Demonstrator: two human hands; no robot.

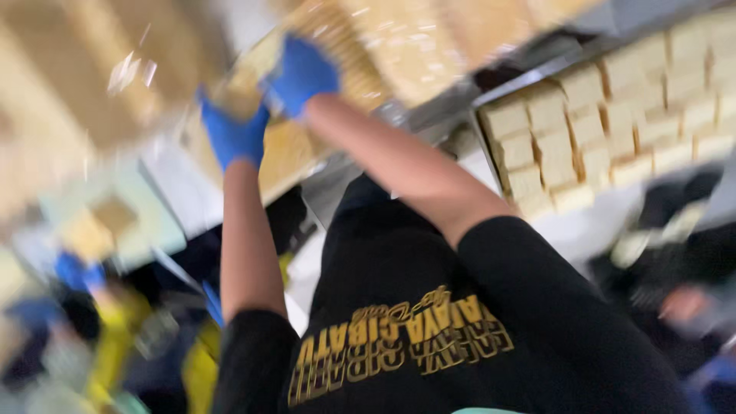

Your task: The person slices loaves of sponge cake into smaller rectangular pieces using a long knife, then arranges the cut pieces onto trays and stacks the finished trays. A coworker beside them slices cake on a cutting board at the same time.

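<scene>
The picture is heavily motion-blurred. My left hand [234, 134] and my right hand [303, 73], both in blue gloves, reach forward with bare forearms. Both grip the near edge of a flat, clear-wrapped pack of pale yellow baked pieces [287, 157]. The left hand holds its lower left corner, the right hand a spot slightly higher and to the right. My black shirt with yellow lettering [429, 330] fills the bottom of the view.
A metal tray [491, 96] of pale square cake pieces lies at the upper right. More tan stacked goods [414, 46] blur across the top. Another person's blue-gloved hand [73, 272] and yellow clothing show at lower left. A dark-clothed person [675, 261] is at right.
</scene>
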